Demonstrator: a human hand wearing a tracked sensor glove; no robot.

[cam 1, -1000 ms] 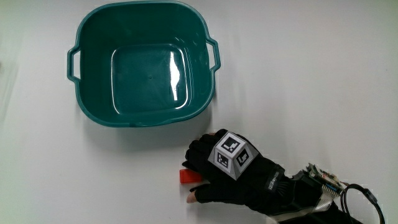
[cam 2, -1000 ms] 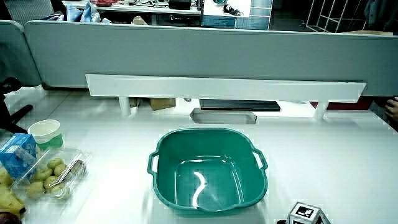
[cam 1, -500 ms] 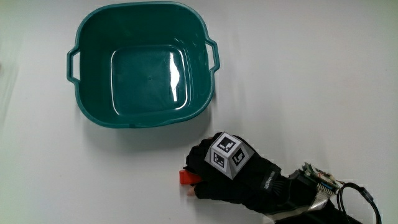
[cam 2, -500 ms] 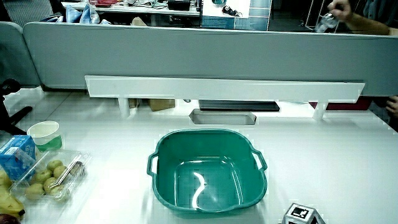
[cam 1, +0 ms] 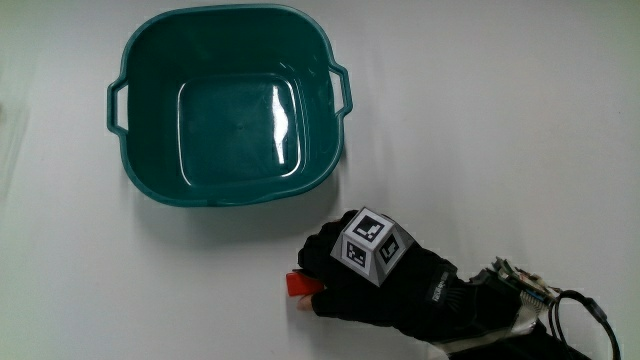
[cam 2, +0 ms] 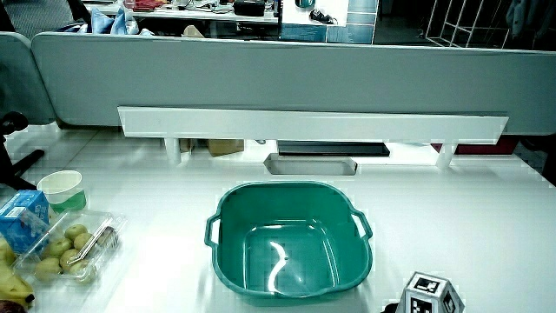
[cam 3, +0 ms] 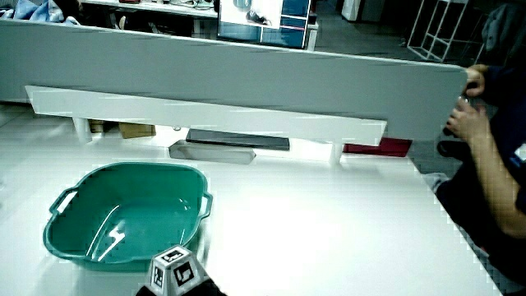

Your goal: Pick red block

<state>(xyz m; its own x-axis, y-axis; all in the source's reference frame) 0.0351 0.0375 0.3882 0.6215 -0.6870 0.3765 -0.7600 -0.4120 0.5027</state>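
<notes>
The hand lies over the red block near the tabletop's near edge, fingers curled around it; squeeze firmly before lifting straight up.

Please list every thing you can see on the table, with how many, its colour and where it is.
basin: 1, teal, on the table, empty, farther from the person than the hand.
red block: 1, red, on the table under the fingertips, nearer to the person than the basin, mostly covered.
paper cup: 1, white and green, at the table's edge beside the blue carton.
carton: 1, blue, beside the cup.
fruit tray: 1, clear, holding small green fruits, beside the basin.
shelf: 1, white, along the partition.
partition: 1, grey, at the table's end.
hand: 1, black glove with a patterned cube on its back, fingers closed around the block.
</notes>
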